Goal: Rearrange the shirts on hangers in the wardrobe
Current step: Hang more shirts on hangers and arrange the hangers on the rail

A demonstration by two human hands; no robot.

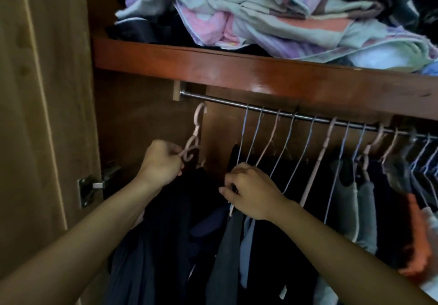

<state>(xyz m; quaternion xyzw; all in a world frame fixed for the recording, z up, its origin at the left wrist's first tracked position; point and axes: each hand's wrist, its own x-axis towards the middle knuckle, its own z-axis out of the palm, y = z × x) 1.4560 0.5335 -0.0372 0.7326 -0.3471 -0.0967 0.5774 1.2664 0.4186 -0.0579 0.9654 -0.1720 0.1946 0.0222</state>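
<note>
- The left hand (161, 162) pinches a pink plastic chain hanger (193, 143), a string of looped rings hung at the rail's (272, 111) left end.
- The right hand (251, 191) curls its fingers round a thin hanger among the dark shirts (272, 245) below the rail.
- Judged step: moving one shirt across to the chain.
- Next move likely calls for lifting that hook free and threading it through a ring.
- The rail is smooth metal; the other hangers (284, 143) are slim wire; the shelf (237, 70) is glossy wood.

Rail (308, 118) and shirts (355, 198) run past the right edge.
</note>
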